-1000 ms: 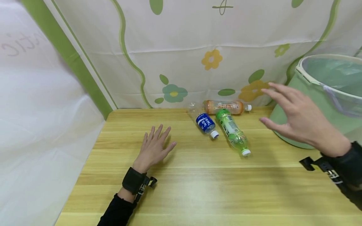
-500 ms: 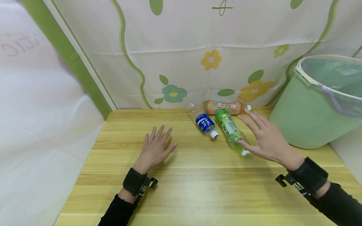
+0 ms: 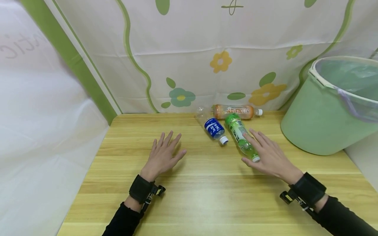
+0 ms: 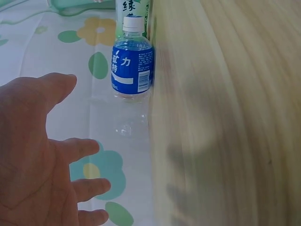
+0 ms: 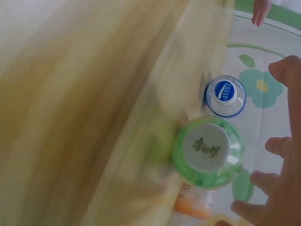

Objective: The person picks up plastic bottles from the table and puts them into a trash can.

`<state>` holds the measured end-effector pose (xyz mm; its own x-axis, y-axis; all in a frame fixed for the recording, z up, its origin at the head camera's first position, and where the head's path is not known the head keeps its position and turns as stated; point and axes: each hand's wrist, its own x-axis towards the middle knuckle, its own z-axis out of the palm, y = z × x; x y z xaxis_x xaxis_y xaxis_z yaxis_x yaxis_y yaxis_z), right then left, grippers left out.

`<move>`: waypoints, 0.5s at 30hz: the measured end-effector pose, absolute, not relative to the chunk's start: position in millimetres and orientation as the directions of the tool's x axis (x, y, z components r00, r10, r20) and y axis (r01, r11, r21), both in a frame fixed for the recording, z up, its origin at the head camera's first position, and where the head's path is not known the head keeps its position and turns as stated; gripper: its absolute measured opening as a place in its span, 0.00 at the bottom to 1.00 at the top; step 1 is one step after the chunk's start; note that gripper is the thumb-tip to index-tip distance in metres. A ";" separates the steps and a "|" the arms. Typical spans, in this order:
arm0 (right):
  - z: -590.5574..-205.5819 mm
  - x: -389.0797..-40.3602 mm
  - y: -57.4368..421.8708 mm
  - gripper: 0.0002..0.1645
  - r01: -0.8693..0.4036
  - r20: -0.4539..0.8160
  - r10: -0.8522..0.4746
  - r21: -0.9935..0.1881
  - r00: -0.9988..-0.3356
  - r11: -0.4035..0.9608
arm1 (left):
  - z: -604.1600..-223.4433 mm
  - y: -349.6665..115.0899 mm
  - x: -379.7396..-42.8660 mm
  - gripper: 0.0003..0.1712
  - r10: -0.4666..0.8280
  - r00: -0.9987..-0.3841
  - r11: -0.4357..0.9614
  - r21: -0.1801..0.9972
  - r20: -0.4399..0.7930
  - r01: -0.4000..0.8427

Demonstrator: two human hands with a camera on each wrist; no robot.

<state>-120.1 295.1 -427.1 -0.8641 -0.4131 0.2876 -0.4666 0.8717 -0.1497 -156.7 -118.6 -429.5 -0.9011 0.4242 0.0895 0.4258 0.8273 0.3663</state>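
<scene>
Over the capped end of a green plastic bottle (image 3: 237, 129) hovers my right hand (image 3: 270, 159), fingers spread and overlapping the bottle's side in the head view. The right wrist view faces its white cap (image 5: 206, 147), with a gap between bottle and fingers. A clear bottle with a blue label (image 3: 214, 127) lies just left of it, white cap toward me. Behind both, an orange-labelled bottle (image 3: 234, 111) lies crosswise by the curtain. My left hand (image 3: 160, 159) stays palm down at the left, fingers spread, holding nothing; the blue-labelled bottle is nearest to it.
A light green bucket (image 3: 319, 114) with a clear plastic liner stands at the right of the wooden table (image 3: 200, 196). A white curtain (image 3: 189, 39) with printed flowers hangs along the table's back edge. White cloth (image 3: 44, 131) covers the left side.
My right hand has come left and down from beside the bucket to the green bottle's capped end. My left hand has barely moved, and the bottles lie nearly as before.
</scene>
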 end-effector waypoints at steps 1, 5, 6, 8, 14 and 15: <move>-428.2 -119.5 295.0 0.55 -0.463 0.283 -0.410 -0.154 -0.867 0.873 | -429.0 -118.3 -156.8 0.44 0.426 -0.900 0.828 0.363 0.090 0.428; -430.6 -118.2 294.7 0.55 -0.452 0.272 -0.401 -0.162 -0.875 0.877 | -428.0 -117.2 -158.0 0.43 0.437 -0.894 0.826 0.351 0.097 0.441; -431.1 -118.2 294.7 0.55 -0.451 0.269 -0.400 -0.164 -0.876 0.878 | -427.7 -116.8 -158.5 0.43 0.440 -0.893 0.825 0.349 0.096 0.444; -431.6 -117.7 294.3 0.55 -0.446 0.259 -0.397 -0.169 -0.881 0.879 | -427.1 -115.5 -159.8 0.43 0.449 -0.888 0.824 0.339 0.099 0.454; -432.9 -116.7 293.8 0.55 -0.437 0.242 -0.390 -0.181 -0.888 0.881 | -421.9 -107.7 -165.5 0.42 0.521 -0.849 0.796 0.307 0.091 0.521; -433.2 -116.4 293.7 0.55 -0.436 0.242 -0.389 -0.181 -0.889 0.882 | -420.5 -105.9 -166.6 0.43 0.540 -0.837 0.785 0.306 0.088 0.538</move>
<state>-116.4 293.7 -433.2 -0.8887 -0.3892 0.2424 -0.4356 0.8817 -0.1814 -166.6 -105.9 -420.5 -0.8372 0.5398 0.0884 0.5385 0.7850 0.3063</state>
